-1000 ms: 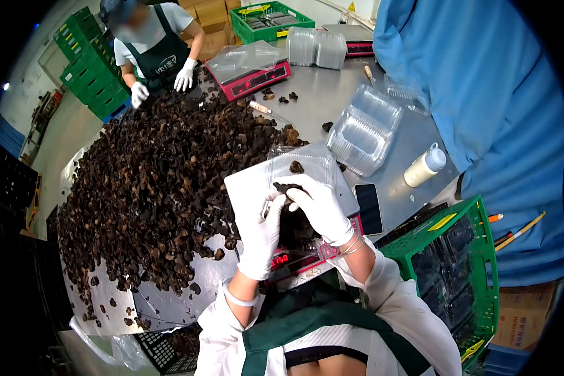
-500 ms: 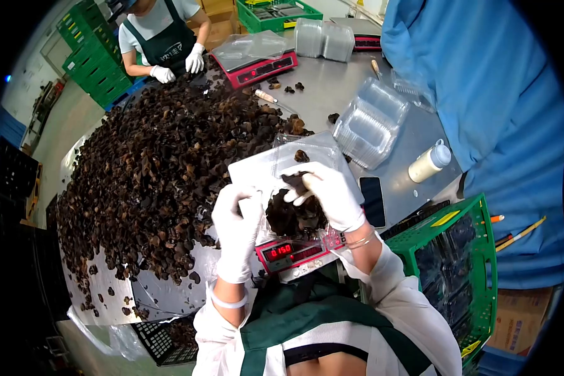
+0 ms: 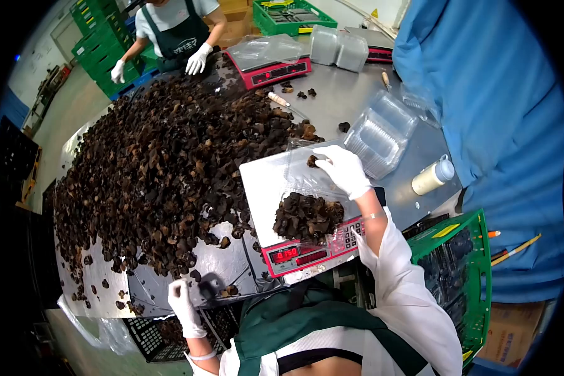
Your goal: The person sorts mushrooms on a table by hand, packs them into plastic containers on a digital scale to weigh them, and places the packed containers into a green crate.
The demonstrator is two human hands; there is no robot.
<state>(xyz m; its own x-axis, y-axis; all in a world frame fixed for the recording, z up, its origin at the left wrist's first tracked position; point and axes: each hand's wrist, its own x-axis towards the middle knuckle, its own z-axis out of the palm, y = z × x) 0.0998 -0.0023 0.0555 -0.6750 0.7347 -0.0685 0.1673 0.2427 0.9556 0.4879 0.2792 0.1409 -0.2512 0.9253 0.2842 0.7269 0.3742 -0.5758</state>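
At the near edge of the metal counter [image 3: 323,106], a red-trimmed scale [image 3: 257,188] is carrying a clear plastic container [image 3: 296,180]. The dark fungus portion [image 3: 308,216] is sitting in the container, just behind the scale's lit display [image 3: 288,254].

Right hand [image 3: 344,170]: gloved, hovering over the scale's far right corner. Its fingertips are meeting a small fungus piece [image 3: 311,161]; I cannot tell whether they are clamping it.

Left hand [image 3: 183,304]: gloved, hovering at the counter's near edge, above a black crate [image 3: 145,341]. Its fingers are curling; I cannot tell whether they are gripping anything.

A large fungus heap [image 3: 156,150] is covering the counter's left side. Stacked clear trays [image 3: 379,138] and a bottle [image 3: 432,175] are standing toward the right edge. A co-worker [image 3: 175,34] is standing at the far edge.
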